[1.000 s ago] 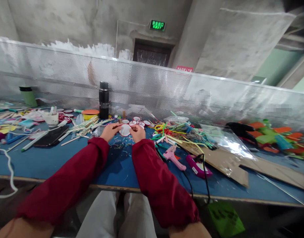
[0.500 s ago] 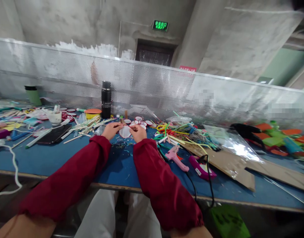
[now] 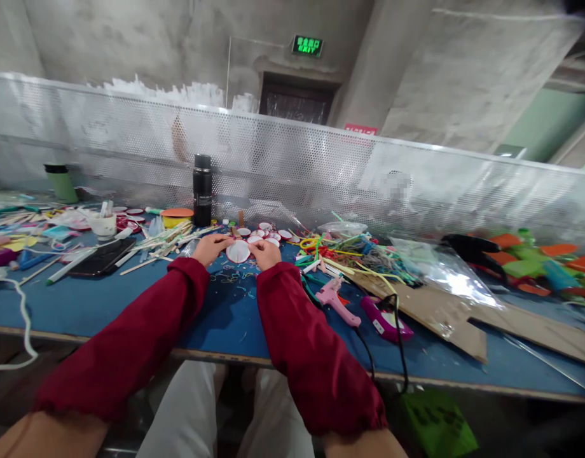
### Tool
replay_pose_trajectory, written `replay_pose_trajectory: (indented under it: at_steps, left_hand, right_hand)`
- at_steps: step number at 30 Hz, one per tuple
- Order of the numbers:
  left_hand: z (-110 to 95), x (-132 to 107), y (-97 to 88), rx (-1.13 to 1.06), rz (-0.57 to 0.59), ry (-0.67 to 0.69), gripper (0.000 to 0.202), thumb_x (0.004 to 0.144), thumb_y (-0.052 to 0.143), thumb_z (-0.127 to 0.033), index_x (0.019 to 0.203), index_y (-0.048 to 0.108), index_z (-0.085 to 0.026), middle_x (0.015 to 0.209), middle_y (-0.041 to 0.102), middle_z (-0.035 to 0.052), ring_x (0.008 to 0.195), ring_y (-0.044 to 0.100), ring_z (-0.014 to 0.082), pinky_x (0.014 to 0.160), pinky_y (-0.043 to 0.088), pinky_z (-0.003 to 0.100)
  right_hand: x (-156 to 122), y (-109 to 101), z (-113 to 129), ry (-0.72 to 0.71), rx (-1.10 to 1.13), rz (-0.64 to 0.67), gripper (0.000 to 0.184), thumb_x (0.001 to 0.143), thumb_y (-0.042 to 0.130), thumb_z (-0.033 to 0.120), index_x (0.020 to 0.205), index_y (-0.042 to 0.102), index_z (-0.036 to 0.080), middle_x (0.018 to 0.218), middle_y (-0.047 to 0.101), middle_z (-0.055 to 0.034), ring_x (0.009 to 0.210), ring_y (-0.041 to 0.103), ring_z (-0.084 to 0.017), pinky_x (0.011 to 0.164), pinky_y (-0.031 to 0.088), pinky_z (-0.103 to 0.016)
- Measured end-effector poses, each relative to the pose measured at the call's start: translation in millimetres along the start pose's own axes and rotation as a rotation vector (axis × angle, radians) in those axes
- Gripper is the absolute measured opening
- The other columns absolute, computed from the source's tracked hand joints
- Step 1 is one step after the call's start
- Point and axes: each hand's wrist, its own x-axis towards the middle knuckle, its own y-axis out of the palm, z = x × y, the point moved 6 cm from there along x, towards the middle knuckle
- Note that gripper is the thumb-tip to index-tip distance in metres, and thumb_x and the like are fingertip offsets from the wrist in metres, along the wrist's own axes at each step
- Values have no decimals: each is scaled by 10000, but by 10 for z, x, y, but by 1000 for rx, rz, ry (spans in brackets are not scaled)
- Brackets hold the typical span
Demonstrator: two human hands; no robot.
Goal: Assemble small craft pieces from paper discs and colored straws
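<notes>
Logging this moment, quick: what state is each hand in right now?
Left hand: closed, holding the white disc by its left side.
Right hand: closed, holding the same disc by its right side.

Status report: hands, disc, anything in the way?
Left hand and right hand pinch white disc at opposite edges. Disc's face uncovered. Other discs close behind; glue gun off to the right.

Forearms (image 3: 125, 343) stretched forward, left hand (image 3: 213, 249) and right hand (image 3: 266, 253) apart, fingertips pinched inward
</notes>
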Motion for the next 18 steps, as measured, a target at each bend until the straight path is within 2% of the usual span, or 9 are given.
replay_pose_trajectory:
  at_steps: [7, 11, 15, 18]
  left_hand:
    - [17, 28, -4, -20, -12, 22, 443, 699, 665, -518, 889, 753, -128, 788, 703, 61, 659, 551, 155, 630, 438, 280]
    - [1, 0, -5, -50, -23, -43, 401, 699, 671, -509, 862, 742, -150, 687, 657, 30, 565, 497, 130, 557, 402, 266]
    - [-62, -33, 3, -7, 51, -47, 351, 710, 675, -525, 813, 748, -198, 642, 629, 11, 513, 465, 122, 494, 362, 261]
    - [-58, -23, -27, 0, 65, -53, 360, 691, 697, -518, 818, 749, -185, 619, 619, 12, 503, 465, 117, 468, 342, 253]
  right_hand:
    - [-12, 8, 25, 15, 35, 10, 164, 781, 623, 339, 739, 701, 201, 595, 648, 37, 556, 606, -118, 579, 504, -220]
    - [-31, -17, 44, 23, 40, 1, 181, 780, 623, 360, 756, 709, 203, 595, 652, 36, 561, 610, -123, 588, 510, -226]
    - [-37, -68, 66, 32, 50, -19, 220, 778, 632, 401, 788, 718, 200, 655, 689, 18, 608, 637, -135, 585, 511, -224]
    - [-35, -118, 89, 52, 71, -37, 296, 824, 568, 448, 823, 719, 193, 742, 726, -12, 613, 646, -138, 537, 496, -220]
